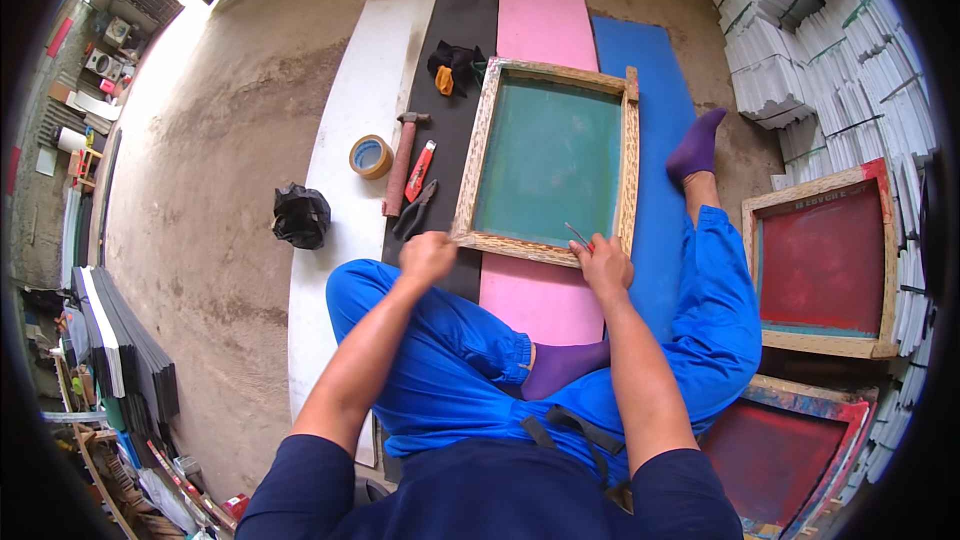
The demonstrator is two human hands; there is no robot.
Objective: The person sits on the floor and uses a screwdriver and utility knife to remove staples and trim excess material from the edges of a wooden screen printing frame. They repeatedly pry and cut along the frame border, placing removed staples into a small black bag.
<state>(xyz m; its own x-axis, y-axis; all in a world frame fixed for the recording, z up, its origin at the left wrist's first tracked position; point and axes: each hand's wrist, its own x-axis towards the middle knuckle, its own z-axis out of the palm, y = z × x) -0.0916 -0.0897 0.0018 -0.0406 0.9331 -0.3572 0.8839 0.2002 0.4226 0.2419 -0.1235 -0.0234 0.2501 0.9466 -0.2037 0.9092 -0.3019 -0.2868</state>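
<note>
Right hand (606,266) gripped slim tool (577,234), partly hidden. Left hand (427,258) curled well apart, contents unclear. Wood-framed green screen (548,158) lay just ahead.

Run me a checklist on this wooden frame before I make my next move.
1. Frame supported: ok, it looks flat across the mats.
2. Tool in hand: ok, the right hand holds it at the near rail.
3. Left hand gripping the frame: cannot tell; it is at the near left corner, fingers mostly hidden.
4. Hammer and pliers off the frame: ok, both lie left of it.
5. Cutter blade retracted: cannot tell, too small.
6. Right foot clear of the frame: ok.
</note>
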